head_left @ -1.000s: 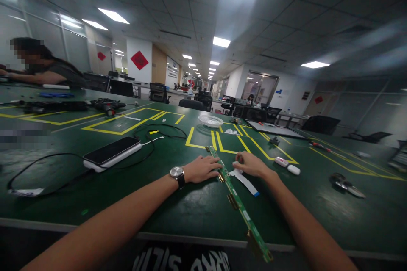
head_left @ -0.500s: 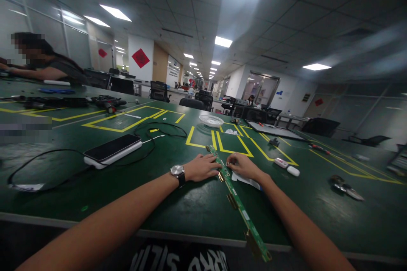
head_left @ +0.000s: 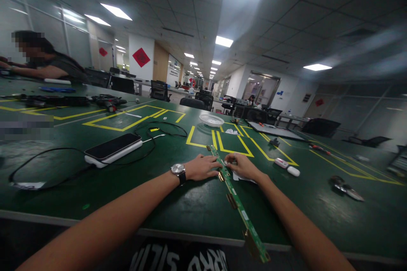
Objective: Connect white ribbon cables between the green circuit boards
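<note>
A long, narrow green circuit board (head_left: 233, 194) lies slantwise, its near end jutting past the table edge. Gold-coloured metal parts stick out along its left side. My left hand (head_left: 201, 167), with a watch on the wrist, lies flat with fingers stretched, their tips touching the board near its far end. Just right of the board, my right hand (head_left: 243, 165) is closed in a pinch by its edge. A tiny whitish bit shows at those fingertips, too small to name. Partly hidden beneath the right hand is a white sheet or wrapper (head_left: 235, 177).
On the green table (head_left: 111, 197), a phone (head_left: 114, 147) rests on a white block with a black cable. A white basket (head_left: 211, 120), an earbud case (head_left: 293, 171) and a metallic tool (head_left: 345, 188) lie farther out. A person (head_left: 47, 61) sits at the far left.
My right hand has shifted slightly left toward the board, and less of the white sheet shows under it. My left hand and the board stay almost the same.
</note>
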Demonstrator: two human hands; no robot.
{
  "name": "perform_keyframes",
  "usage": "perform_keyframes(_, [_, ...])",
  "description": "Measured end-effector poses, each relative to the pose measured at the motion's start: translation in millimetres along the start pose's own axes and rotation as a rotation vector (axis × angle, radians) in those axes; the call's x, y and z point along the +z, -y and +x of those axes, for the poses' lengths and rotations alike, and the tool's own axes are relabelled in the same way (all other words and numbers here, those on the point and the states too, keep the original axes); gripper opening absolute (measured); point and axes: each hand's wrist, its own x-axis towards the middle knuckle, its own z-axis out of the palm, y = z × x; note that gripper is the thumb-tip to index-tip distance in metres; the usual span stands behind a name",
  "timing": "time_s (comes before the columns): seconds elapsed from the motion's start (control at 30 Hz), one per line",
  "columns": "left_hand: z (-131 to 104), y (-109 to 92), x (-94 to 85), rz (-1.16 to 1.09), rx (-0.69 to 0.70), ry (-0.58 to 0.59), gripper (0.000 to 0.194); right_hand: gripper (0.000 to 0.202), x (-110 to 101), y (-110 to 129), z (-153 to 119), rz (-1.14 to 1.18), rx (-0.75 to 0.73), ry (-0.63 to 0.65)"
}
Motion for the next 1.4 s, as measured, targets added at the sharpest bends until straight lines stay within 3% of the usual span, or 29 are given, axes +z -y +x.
perform_keyframes(0.67, [6, 14, 3.2, -0.092, 0.055, 0.032, 0.039, 0.021, 1, -8, 4, 0.097, -0.043, 0.047])
perform_keyframes(0.9, [5, 14, 1.6, -0.115, 0.037, 0.046, 0.041, 0.018, -12, -7, 5, 0.053, -0.067, 0.076])
perform_keyframes(1.03, [5, 14, -1.2, -0.146, 0.02, -0.034, 0.041, 0.026, -13, -6, 8, 0.047, -0.182, -0.044])
perform_keyframes(1.23, [4, 17, -7.9, -0.076, -0.061, -0.21, 0.037, 0.052, -3, -2, 17, -0.096, -0.202, 0.171])
perform_keyframes(1.4, [0, 18, -10.9, -0.008, -0.078, -0.259, 0.033, 0.051, -6, -10, 15, -0.3, -0.126, 0.169])
